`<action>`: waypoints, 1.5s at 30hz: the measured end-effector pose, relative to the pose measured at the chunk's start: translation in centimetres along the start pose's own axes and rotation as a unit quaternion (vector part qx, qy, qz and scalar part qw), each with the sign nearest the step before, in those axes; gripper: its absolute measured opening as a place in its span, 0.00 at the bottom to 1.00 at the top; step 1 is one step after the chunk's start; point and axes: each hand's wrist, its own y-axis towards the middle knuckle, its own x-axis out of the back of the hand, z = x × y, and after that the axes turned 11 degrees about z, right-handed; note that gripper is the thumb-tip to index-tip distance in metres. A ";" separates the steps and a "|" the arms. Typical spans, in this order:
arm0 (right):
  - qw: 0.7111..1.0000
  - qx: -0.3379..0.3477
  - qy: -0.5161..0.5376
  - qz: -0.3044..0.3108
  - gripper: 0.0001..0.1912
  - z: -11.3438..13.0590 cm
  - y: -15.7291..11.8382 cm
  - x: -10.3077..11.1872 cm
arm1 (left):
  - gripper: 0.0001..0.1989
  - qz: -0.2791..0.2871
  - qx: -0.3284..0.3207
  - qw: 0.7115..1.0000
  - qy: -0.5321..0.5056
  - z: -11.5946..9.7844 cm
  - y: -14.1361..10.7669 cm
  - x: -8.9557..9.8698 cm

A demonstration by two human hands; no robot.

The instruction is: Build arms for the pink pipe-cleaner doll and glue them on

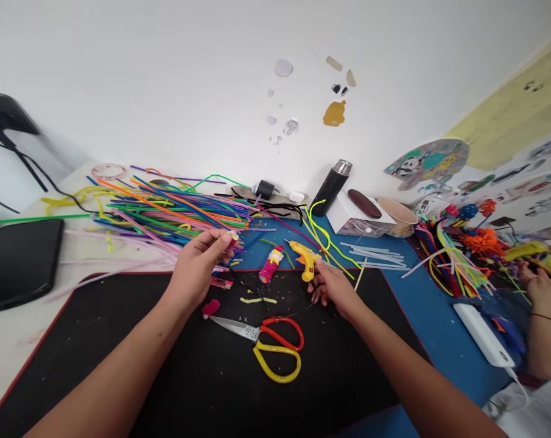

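Note:
Between the thumb and fingers of my left hand point(202, 261) is a small pink, white and yellowish piece point(234, 238); its kind is too small to make out. My right hand point(332, 285) is closed at the handle end of a yellow hot glue gun point(308, 259), whose nozzle points up and left. Left of the gun, a pink and yellow fuzzy figure point(271, 264) rests on the black mat point(339, 377). Scissors point(257, 333) with one red and one yellow handle lie below, blades toward a small pink fuzzy piece point(211, 308). A short pale strip point(258, 300) lies above them.
Many coloured pipe cleaners point(175, 204) cover the back left. A black bottle point(332, 187), a tissue box point(360, 213) and clear glue sticks point(375, 255) stand or lie back right. A tablet point(22, 261) sits far left. At right is another person's arm point(544, 328).

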 end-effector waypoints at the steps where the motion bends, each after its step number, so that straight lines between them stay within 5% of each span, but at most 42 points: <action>1: 0.999 0.014 -0.033 -0.011 0.28 -0.2 -0.2 0.4 | 0.16 0.003 0.000 1.000 0.000 0.0 0.0 0.0; 6: 0.991 0.077 -0.098 -0.038 0.20 -0.3 -2.3 0.1 | 0.15 0.024 0.002 1.000 0.015 -0.1 -0.2 -0.2; 9: 0.956 0.182 -0.230 -0.019 0.14 0.4 -3.6 -2.4 | 0.15 0.030 0.002 0.999 0.028 0.0 -0.3 -0.2; 15: 0.879 0.260 -0.392 0.076 0.07 2.4 -4.1 -8.7 | 0.14 0.031 -0.010 0.998 0.048 0.3 -0.2 0.1; 19: 0.827 0.284 -0.470 0.119 0.08 2.7 -3.1 -10.6 | 0.15 0.034 -0.013 0.998 0.053 0.3 -0.2 0.0; 30: 0.853 0.248 -0.453 0.075 0.07 2.9 -1.9 -9.9 | 0.14 0.044 -0.008 0.997 0.058 0.1 -0.3 -0.3; 45: 0.822 0.253 -0.503 0.084 0.11 2.7 -1.3 -10.1 | 0.13 0.061 0.012 0.997 0.051 0.4 -0.3 0.0</action>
